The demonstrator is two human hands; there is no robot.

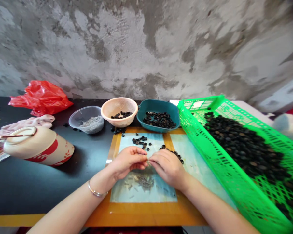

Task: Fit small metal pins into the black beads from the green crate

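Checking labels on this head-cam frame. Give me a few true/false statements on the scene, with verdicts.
1. The left hand wears a thin silver bangle at the wrist. True.
2. The fingers of the left hand and the right hand meet above the orange-bordered mat. True.
3. The teal plastic dish sits inside the bright green plastic basket. False: it stands beside the basket.
4. The crumpled red plastic bag lies on the orange-bordered mat. False: it lies at the far left of the black table.
5. The clear plastic tub holds grey powdery-looking material. True.
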